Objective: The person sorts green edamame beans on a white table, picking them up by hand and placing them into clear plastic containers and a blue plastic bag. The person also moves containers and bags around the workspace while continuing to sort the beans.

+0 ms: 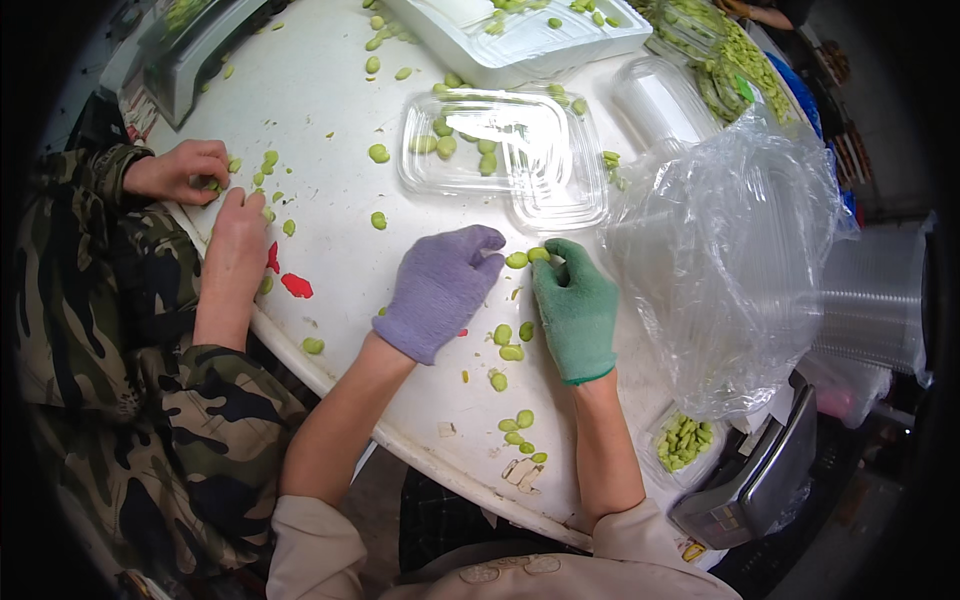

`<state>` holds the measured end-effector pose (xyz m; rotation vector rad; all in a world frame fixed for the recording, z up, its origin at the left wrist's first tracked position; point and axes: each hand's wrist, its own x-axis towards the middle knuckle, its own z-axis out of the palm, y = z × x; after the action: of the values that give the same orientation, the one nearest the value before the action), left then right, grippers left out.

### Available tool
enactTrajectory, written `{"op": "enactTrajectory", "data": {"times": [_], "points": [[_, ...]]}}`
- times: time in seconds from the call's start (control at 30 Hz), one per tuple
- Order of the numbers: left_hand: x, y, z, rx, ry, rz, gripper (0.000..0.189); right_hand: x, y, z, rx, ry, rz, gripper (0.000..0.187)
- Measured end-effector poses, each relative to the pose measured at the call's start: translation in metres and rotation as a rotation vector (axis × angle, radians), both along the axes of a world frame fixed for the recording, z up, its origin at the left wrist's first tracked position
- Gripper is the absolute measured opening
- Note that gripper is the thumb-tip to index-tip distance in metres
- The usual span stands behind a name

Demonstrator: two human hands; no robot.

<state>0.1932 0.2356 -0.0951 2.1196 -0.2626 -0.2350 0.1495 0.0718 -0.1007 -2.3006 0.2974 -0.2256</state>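
Observation:
My left hand (448,291), in a purple knit glove, is over the white table (330,187) with thumb and forefinger curled near each other; no bean shows between them. Just right of its fingertips lies a shelled green broad bean (517,260). My right hand (576,307), in a green glove, has a second broad bean (538,254) at its thumb and forefinger tips. More beans (511,352) lie between my wrists and nearer the table's edge. Beyond my hands, a clear plastic tray (480,180) and an overlapping clear lid or tray (559,214) rest with beans under or inside them.
At left, a person in camouflage sleeves handles beans with bare hands (238,255). A white foam box (525,64) stands at the back. Bagged clear containers (735,262) crowd the right, above a filled bean tray (684,442) and a scale (750,480). Red scraps (297,286) lie at left.

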Motion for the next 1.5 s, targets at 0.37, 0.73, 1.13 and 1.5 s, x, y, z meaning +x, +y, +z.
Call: {"op": "enactTrajectory", "data": {"times": [0.37,0.73,1.13,1.5], "points": [[-0.011,-0.032,-0.005,0.432,-0.288,-0.102,0.015,-0.023,0.011,0.03,0.89,0.195,-0.17,0.014],[-0.023,-0.032,0.015,0.493,-0.232,-0.184,0.015,-0.048,-0.011,0.036,1.604,0.145,0.046,0.02],[-0.121,0.111,0.062,-1.446,0.533,0.583,0.021,-0.036,0.114,0.016,-0.127,0.066,0.859,0.035],[-0.142,0.115,0.065,-1.474,0.504,0.641,0.026,-0.021,0.156,0.001,0.095,0.027,0.911,0.012]]}}
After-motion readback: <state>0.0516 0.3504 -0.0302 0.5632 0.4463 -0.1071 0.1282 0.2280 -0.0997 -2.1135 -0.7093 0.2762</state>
